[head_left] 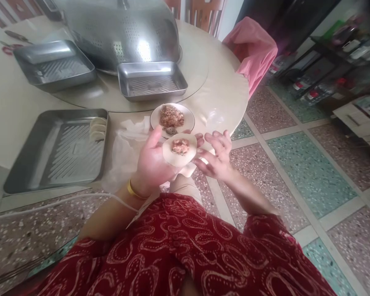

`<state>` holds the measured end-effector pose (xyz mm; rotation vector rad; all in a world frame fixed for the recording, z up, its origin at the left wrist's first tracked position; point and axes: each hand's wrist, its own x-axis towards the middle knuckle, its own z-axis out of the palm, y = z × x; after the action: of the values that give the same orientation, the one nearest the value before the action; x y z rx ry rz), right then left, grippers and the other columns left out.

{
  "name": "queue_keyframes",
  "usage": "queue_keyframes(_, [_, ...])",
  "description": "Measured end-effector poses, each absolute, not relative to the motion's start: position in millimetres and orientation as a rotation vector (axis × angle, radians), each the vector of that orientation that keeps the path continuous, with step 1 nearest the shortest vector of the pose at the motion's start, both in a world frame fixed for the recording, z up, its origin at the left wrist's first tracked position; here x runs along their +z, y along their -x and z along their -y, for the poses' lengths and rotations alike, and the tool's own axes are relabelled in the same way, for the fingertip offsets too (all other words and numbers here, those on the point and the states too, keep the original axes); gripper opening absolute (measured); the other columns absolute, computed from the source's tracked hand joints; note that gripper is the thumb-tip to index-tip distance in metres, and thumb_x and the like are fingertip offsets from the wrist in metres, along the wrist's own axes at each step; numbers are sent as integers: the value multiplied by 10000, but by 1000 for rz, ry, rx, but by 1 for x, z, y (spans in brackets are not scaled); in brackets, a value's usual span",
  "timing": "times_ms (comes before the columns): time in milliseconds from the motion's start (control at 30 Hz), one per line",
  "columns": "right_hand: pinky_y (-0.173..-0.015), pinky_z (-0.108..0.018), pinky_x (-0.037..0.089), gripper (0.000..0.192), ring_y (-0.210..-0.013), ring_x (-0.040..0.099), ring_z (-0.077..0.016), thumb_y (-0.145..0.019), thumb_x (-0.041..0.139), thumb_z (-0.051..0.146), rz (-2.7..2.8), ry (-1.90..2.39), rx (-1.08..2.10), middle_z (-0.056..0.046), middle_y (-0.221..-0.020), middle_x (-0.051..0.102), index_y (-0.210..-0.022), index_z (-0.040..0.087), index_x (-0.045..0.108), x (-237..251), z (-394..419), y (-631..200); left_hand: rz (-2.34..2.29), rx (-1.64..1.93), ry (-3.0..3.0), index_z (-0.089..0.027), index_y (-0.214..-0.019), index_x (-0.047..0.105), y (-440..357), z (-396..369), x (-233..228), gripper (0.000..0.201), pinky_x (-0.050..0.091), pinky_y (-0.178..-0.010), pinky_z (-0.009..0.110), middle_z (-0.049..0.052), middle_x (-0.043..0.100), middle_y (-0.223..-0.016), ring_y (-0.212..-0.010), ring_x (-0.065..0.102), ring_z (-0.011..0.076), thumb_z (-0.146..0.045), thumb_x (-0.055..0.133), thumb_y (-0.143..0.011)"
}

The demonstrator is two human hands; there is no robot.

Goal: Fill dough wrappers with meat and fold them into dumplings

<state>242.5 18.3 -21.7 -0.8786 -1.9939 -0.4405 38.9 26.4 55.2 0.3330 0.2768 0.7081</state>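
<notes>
While the left hand (156, 158) cups a wrapper (179, 150) with filling at frame centre, the right hand (215, 154) hovers beside it, fingers loose and empty; few folded dumplings (98, 128) lie in the tray (58, 152) at left, much filling remains on the plate (188, 119)

At the centre of the frame the left hand (154, 160) carries a dumpling wrapper (179, 149) with a lump of filling (180, 146) on it; the right hand (215, 154) is just to its right. Directly above, a plate (189, 119) of filling sits on the table (6, 102). At left lies a tray (58, 152) with what seem folded dumplings (98, 128) in its upper right corner. Two more trays (152, 81) (54, 65) and a colander (123, 33) fill the upper frame.
</notes>
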Motion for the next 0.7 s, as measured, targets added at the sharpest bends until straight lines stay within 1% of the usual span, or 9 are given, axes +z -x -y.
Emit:
queue_keyframes(100, [-1250,-541,161,421,-1480,264,-205,-855,675,429,1951,881,-533,106,-1508,430,-1244,457,514,-25,-18,-240,-275,702,-333,-156,-1320,494,-40,-24,56,649,450,-1081,544,140,628,-1316,-1373,459,353,-644,344,-918])
queue_keyframes(200, [-1250,-508,187,386,-1483,257,-193,-866,653,421,1918,809,-593,115,-1547,369,-1230,436,525,-21,-20,-237,-292,708,-323,-147,-1296,511,-41,-20,62,643,459,-1069,552,149,625,-1317,-1362,470,362,-637,328,-922])
queue_keyframes(367, [-1244,-506,195,268,-1464,302,-211,-896,559,393,1853,755,-525,80,-1602,275,-1159,339,567,-16,-19,-230,-327,712,-330,-124,-1286,515,-42,-11,75,640,431,-1089,568,167,634,-1290,-1347,484,360,-620,309,-937])
queue_keyframes(467, [-1249,-526,175,261,-1464,293,-248,-862,579,405,1835,789,-447,79,-1603,253,-1107,318,602,-19,-17,-227,-316,715,-400,-121,-1277,524,-41,-8,77,628,414,-1110,550,156,644,-1273,-1361,470,345,-612,306,-951])
queue_keyframes(533, [-1243,-577,158,263,-1472,266,-283,-836,600,438,1816,853,-365,80,-1568,301,-1078,338,624,-24,-16,-227,-303,721,-446,-133,-1286,524,-41,-7,77,633,414,-1109,550,141,642,-1281,-1368,460,347,-625,317,-945])
queue_keyframes(600, [-1224,-640,141,241,-1473,252,-313,-819,611,487,1812,907,-257,65,-1494,405,-1019,359,650,-30,-16,-228,-307,713,-469,-152,-1312,511,-42,-7,76,640,421,-1097,560,129,632,-1301,-1366,457,357,-635,331,-933])
queue_keyframes(633, [-1217,-658,134,218,-1467,263,-316,-814,619,507,1821,918,-211,59,-1441,465,-978,370,661,-34,-17,-229,-310,709,-473,-158,-1325,503,-42,-7,75,645,426,-1089,563,129,629,-1305,-1360,461,363,-637,338,-927])
queue_keyframes(700, [-1218,-657,128,147,-1435,328,-294,-812,643,518,1865,910,-153,69,-1310,579,-897,402,671,-40,-18,-230,-313,701,-476,-160,-1345,493,-43,-7,74,653,436,-1079,558,134,632,-1298,-1348,472,367,-636,349,-921])
